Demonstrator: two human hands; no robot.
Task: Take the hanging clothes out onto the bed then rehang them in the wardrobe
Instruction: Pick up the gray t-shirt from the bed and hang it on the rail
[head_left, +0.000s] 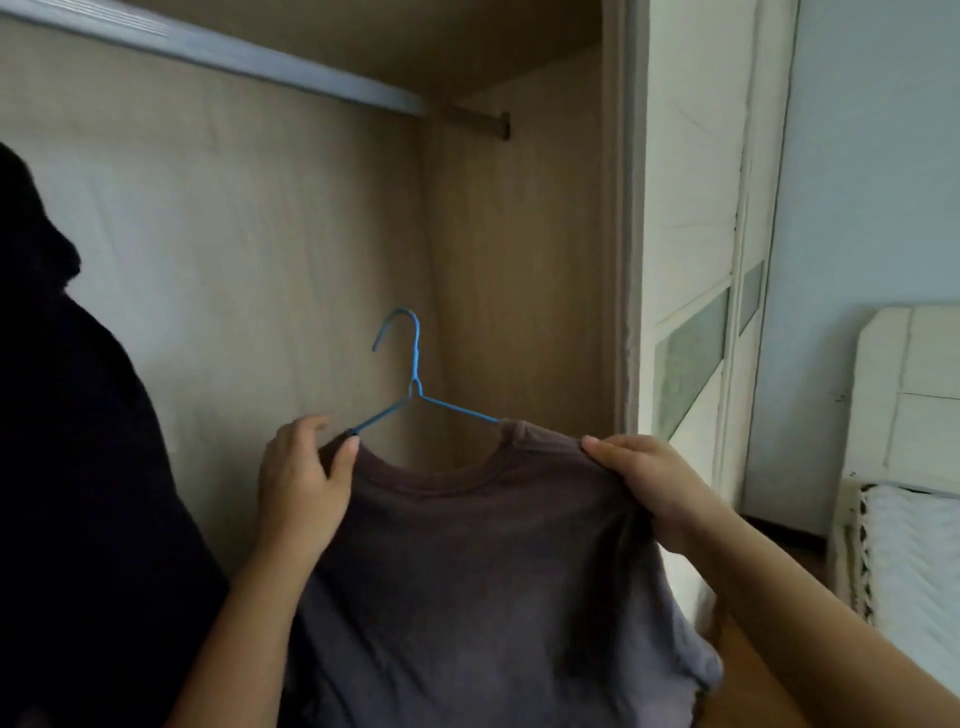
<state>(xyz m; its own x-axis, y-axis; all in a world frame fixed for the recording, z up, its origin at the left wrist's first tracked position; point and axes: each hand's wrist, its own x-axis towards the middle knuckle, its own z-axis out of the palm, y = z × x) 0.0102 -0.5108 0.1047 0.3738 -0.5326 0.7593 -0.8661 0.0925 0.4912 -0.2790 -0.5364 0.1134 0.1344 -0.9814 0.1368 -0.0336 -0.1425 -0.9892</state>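
Head view — grey shirt (483, 571) on blue hanger (415, 384), shoulders gripped by left hand (301, 488) and right hand (654, 483).

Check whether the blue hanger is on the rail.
Off. The blue hanger sits below the rail, hook free; the left hand and right hand grip the shirt.

Two hands, left (301, 493) and right (654, 486), one blue hanger (415, 364), one brown T-shirt (483, 571), one dark garment (78, 467)
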